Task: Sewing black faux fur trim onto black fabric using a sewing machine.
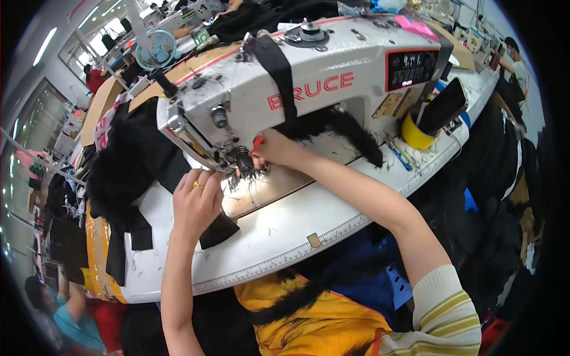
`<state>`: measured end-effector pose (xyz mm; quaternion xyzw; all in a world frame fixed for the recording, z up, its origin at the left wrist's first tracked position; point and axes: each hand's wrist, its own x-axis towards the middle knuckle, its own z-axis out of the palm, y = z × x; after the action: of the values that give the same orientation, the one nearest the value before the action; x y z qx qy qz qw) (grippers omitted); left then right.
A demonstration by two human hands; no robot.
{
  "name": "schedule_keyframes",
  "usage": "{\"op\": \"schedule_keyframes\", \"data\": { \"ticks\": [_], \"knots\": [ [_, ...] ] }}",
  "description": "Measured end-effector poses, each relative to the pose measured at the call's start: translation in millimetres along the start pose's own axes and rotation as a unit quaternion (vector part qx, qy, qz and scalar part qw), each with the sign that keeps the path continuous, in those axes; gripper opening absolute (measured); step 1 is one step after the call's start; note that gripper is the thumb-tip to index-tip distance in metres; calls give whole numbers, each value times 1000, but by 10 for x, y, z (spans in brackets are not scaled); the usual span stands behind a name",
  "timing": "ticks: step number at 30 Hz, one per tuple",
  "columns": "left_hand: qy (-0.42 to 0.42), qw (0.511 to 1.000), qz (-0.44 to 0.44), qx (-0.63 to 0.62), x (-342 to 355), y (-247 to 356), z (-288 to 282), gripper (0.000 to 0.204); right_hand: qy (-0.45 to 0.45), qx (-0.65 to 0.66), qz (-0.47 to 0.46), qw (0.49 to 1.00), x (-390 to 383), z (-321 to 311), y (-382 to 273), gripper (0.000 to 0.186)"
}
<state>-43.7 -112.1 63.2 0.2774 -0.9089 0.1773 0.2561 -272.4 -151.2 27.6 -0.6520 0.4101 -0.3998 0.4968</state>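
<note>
While bare room is left on the white tabletop (279, 232) between the two forearms, the space under the arm of the industrial sewing machine (332, 65) is narrowed by a black furry strip (350, 132). The curved front edge is followed by a measuring tape (285, 260) and is crossed by both forearms. At the right, the surface is taken up by a yellow round holder (418, 136) and loose thread ends.

The left hand (197, 204) is placed just left of the needle area, its fingers bent and bunched over black cloth (219, 232); whether the cloth is pinched cannot be told, as the fingertips are hidden. The right hand (278, 149) is set beside the needle, under the machine's arm, with its fingers curled in; a small red piece (257, 143) is seen at them, but whether it is gripped cannot be made out. The needle and presser foot are obscured by dark, tangled fibres. Both forearms are cut off or sleeved toward the lower rim.

A shaggy black fur piece (119, 178) is heaped left of the machine head, joined visually to smooth, matt black cloth. Beneath the hands, a shiny metal bed plate (279, 190) is brightly lit. A gold-coloured ring (198, 185) is worn on the left hand.
</note>
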Motion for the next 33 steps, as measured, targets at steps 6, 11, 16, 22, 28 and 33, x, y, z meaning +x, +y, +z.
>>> {"op": "schedule_keyframes", "data": {
  "ticks": [6,11,16,22,28,33],
  "knots": [
    [50,997,57,6,-26,250,-90,38,-84,-254,-74,961,-684,77,28,20],
    [-14,978,133,-160,-74,791,80,31,-188,104,63,975,-1803,-272,-362,15],
    [-28,965,-75,-248,1,783,190,16,297,-478,-13,827,-2312,-960,-265,23],
    [-16,929,-219,-298,-60,686,109,11,284,-623,102,722,-2250,-1122,-33,43],
    [26,924,-225,-308,-168,692,-2,15,333,-281,56,898,-2245,-484,-376,28],
    [40,927,-213,-306,-180,676,-7,16,78,-361,-57,928,-1640,123,-410,28]
  ]
}}
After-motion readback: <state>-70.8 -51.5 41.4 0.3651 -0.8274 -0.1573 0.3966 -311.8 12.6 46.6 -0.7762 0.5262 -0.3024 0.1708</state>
